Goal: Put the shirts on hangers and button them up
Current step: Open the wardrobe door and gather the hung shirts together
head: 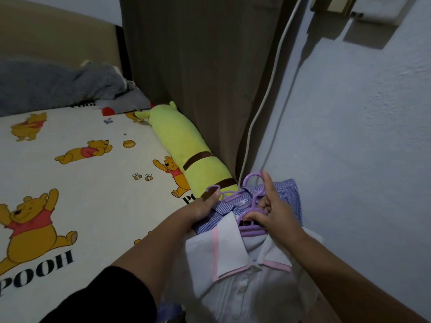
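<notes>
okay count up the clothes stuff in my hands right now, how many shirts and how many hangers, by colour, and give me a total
White shirt with pink-trimmed collar: 1
Blue striped shirt: 1
Purple hangers: 2, one hook by the left hand, one gripped by the right hand
Total: 4

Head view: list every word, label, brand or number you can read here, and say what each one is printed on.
"POOH": black capitals on the bed sheet, bottom left, beside a large bear print.
"PO": start of the same word on the sheet, cut off by the left hand.
"POOH" (likely): partly hidden under the grey blanket; only the lower edge shows.
Collar tag on the blue striped shirt: too small to read.
White shirt, purple hangers: no text visible.
</notes>
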### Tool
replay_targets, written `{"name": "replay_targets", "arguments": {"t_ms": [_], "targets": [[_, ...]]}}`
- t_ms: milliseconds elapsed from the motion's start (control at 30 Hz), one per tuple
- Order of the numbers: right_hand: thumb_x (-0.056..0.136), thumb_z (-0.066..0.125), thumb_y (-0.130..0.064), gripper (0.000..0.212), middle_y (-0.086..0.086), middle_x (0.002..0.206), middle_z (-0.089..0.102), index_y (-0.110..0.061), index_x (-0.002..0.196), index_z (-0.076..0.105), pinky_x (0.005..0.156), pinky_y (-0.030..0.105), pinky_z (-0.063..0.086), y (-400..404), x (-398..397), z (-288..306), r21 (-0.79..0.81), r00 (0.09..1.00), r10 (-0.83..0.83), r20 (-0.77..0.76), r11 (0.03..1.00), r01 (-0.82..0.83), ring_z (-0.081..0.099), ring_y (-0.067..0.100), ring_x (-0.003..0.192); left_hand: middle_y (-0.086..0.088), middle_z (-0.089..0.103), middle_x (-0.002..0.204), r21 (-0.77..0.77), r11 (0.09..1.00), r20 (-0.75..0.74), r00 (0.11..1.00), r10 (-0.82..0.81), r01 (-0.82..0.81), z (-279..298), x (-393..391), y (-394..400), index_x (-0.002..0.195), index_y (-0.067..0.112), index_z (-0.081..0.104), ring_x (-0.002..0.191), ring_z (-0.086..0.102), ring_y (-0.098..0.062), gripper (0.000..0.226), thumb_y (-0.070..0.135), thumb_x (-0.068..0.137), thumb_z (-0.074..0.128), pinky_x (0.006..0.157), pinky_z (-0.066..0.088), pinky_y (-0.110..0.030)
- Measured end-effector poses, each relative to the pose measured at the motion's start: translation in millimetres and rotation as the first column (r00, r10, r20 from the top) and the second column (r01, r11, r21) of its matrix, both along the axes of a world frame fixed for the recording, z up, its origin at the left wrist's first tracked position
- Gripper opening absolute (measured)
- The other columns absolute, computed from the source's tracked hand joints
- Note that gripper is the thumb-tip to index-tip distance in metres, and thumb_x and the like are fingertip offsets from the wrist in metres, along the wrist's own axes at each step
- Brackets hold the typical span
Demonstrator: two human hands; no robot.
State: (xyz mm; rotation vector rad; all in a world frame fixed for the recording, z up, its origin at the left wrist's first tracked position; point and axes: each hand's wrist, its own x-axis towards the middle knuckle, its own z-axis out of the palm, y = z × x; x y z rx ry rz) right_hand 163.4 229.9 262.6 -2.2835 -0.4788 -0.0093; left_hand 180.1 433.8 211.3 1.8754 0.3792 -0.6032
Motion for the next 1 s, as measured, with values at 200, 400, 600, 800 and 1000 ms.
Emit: {"name": "replay_targets", "arguments": {"t_ms": [200, 400, 600, 800, 1000], "targets": [[0.073, 0.079, -0.028, 0.102, 0.000, 0.065, 0.048, -0.063, 0.127, -0.001, 0.058, 0.028, 0.045, -1.8, -4.2, 17.3, 0.015, 0.998, -0.047, 0.038, 0.999, 0.047, 0.047, 0.008, 0.057, -0.014, 0.017, 0.158, 0.209, 0.978, 0.193, 0.980, -0.044, 0.002, 25.1, -9.2, -0.7, 0.154, 0.028, 0.003, 0.143, 0.020, -0.036, 0.101, 0.084, 0.073, 0.027, 0.113, 0.024, -0.048], [0.075, 0.078, -0.032, 0.104, 0.004, 0.068, 0.052, -0.053, 0.141, -0.001, 0.060, 0.025, 0.050, -3.3, -13.2, 49.6, -0.015, 0.987, -0.140, 0.079, 0.990, 0.142, 0.053, 0.010, 0.058, -0.016, 0.024, 0.149, 0.335, 0.933, 0.291, 0.927, -0.237, 0.134, 60.1, -20.1, -1.0, 0.152, 0.039, 0.000, 0.139, 0.025, -0.038, 0.085, 0.079, 0.081, 0.024, 0.111, 0.026, -0.047], [0.081, 0.072, -0.031, 0.096, -0.015, 0.069, 0.047, -0.050, 0.141, 0.000, 0.051, 0.010, 0.045, -4.1, -31.1, 88.6, -0.078, 0.967, -0.212, 0.144, 0.971, 0.225, 0.055, 0.002, 0.057, -0.002, 0.031, 0.135, 0.417, 0.877, 0.399, 0.818, -0.413, 0.239, 97.7, -42.7, 1.2, 0.147, 0.051, 0.004, 0.126, 0.034, -0.027, 0.099, 0.094, 0.062, 0.030, 0.105, 0.035, -0.044], [0.078, 0.074, -0.026, 0.099, -0.003, 0.084, 0.056, -0.054, 0.141, 0.002, 0.068, 0.037, 0.060, -9.9, -50.1, 124.4, 0.081, 0.897, -0.369, 0.245, 0.929, 0.360, 0.066, 0.016, 0.073, 0.004, 0.037, 0.115, 0.524, 0.815, 0.528, 0.658, -0.537, 0.245, 161.8, -52.8, 3.4, 0.145, 0.054, 0.009, 0.109, 0.041, -0.014, 0.096, 0.084, 0.061, 0.045, 0.100, 0.038, -0.038], [0.071, 0.079, -0.041, 0.096, 0.007, 0.126, 0.047, -0.037, 0.146, 0.019, 0.086, 0.038, 0.053, -25.6, -87.5, 178.4, 0.118, 0.663, -0.490, 0.566, 0.844, 0.523, 0.049, 0.019, 0.108, 0.008, 0.039, 0.106, 0.558, 0.786, 0.672, 0.411, -0.616, 0.265, 224.1, -73.3, -13.5, 0.141, 0.056, 0.015, 0.105, 0.041, -0.012, 0.085, 0.075, 0.071, 0.058, 0.093, 0.029, -0.036]]}}
